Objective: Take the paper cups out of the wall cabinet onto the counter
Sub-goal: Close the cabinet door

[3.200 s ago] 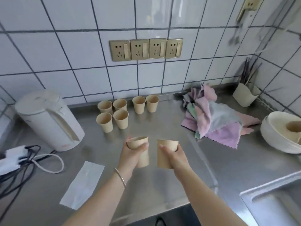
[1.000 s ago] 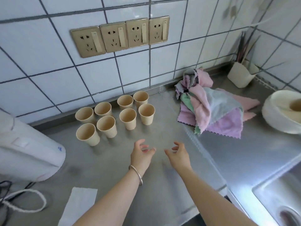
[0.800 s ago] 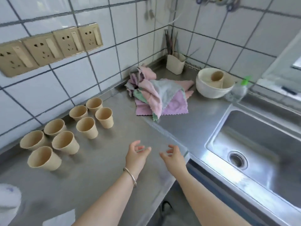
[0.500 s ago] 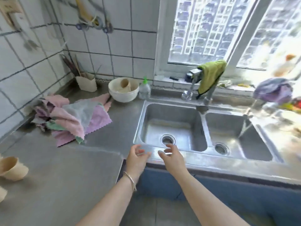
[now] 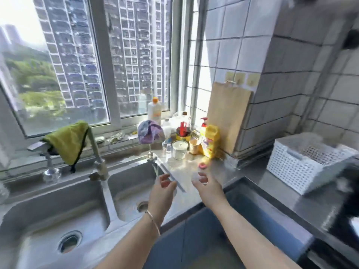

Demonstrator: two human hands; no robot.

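My left hand [image 5: 162, 193], with a thin bracelet on the wrist, hovers over the right basin of the sink with its fingers loosely apart and nothing in it. My right hand [image 5: 208, 188] hangs beside it over the steel counter [image 5: 194, 169], also open and empty. The paper cups set on the counter and the wall cabinet lie outside the view. One small tan cup [image 5: 193, 146] stands among the bottles by the window.
A double steel sink [image 5: 58, 214] fills the lower left, its faucet [image 5: 95, 152] draped with a green cloth [image 5: 68, 141]. Bottles, a jar [image 5: 179, 149] and a wooden board [image 5: 228, 115] crowd the window corner. A white perforated basket [image 5: 305, 162] sits at right.
Both cups were set down with the others near the wall. My view has since swung right, past the cloths and sink to the window corner, with both hands empty in front of me.
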